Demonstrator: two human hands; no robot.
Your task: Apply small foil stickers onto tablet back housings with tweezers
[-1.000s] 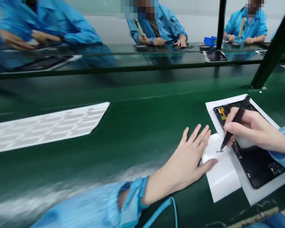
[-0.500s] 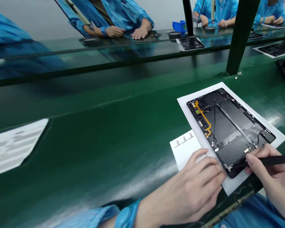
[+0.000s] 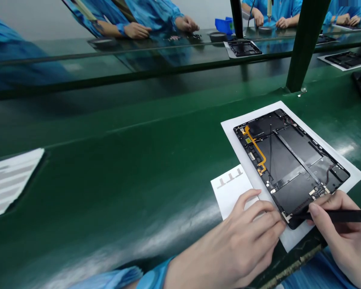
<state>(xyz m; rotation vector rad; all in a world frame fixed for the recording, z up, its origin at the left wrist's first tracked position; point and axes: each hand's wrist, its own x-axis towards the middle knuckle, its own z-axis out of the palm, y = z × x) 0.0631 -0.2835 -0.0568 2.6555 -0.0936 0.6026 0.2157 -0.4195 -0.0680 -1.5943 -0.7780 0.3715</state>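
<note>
An opened tablet back shell (image 3: 291,160), black inside with a yellow flex cable (image 3: 260,154) and a small circuit board (image 3: 319,192), lies on a white sheet (image 3: 353,176). My right hand (image 3: 338,228) pinches black tweezers (image 3: 349,215), whose tips reach the shell's near corner beside a small light T-shaped tab (image 3: 286,218). Against that same corner rest the fingertips of my left hand (image 3: 246,237), fingers loosely bent and apart, holding nothing visible. Partly under the left hand is a white card (image 3: 228,196) with grey T-shaped pieces.
A striped white sheet (image 3: 15,178) lies at the left on the green bench (image 3: 123,168). A dark green post (image 3: 307,48) rises behind the tablet. Across the raised ledge, co-workers in blue sit with further tablet shells (image 3: 245,49) and a blue bin (image 3: 224,26).
The view has shifted slightly. My right hand and the tweezers have moved a little down, so more of the circuit board shows. A co-worker's hand across the bench has lifted and turned.
</note>
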